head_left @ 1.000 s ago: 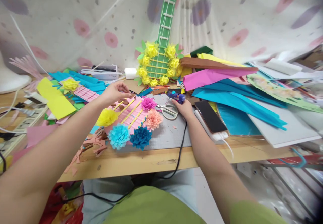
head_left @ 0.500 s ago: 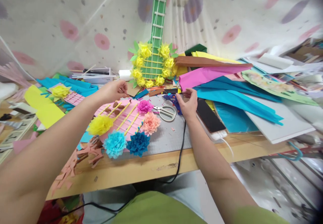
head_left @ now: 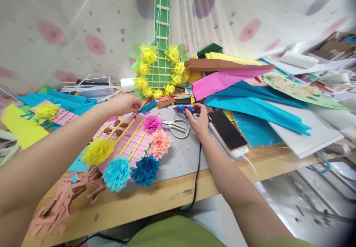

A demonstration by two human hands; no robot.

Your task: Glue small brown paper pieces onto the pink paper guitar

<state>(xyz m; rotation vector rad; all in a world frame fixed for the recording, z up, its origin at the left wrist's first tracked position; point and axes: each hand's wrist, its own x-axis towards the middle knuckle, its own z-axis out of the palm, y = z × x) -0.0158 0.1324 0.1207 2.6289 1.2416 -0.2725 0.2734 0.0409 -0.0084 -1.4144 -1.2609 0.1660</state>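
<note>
Left grip (head_left: 128, 103): fingertips pinched together, contents unclear; pink flower-trimmed panel (head_left: 122, 139) just below. Right grip (head_left: 198, 121): thumb and fingers around blue glue gun (head_left: 180, 109). Risk: black cord (head_left: 198, 165) below right grip could snag, jerking it off aim.

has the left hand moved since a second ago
Yes, to the right: judged against the white roll behind it, the left hand now reaches farther right than it did then.

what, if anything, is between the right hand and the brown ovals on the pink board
Beyond the blue glue gun at the right hand, scissors, then a magenta flower, then yellow sticks lie before the brown ovals.
</note>
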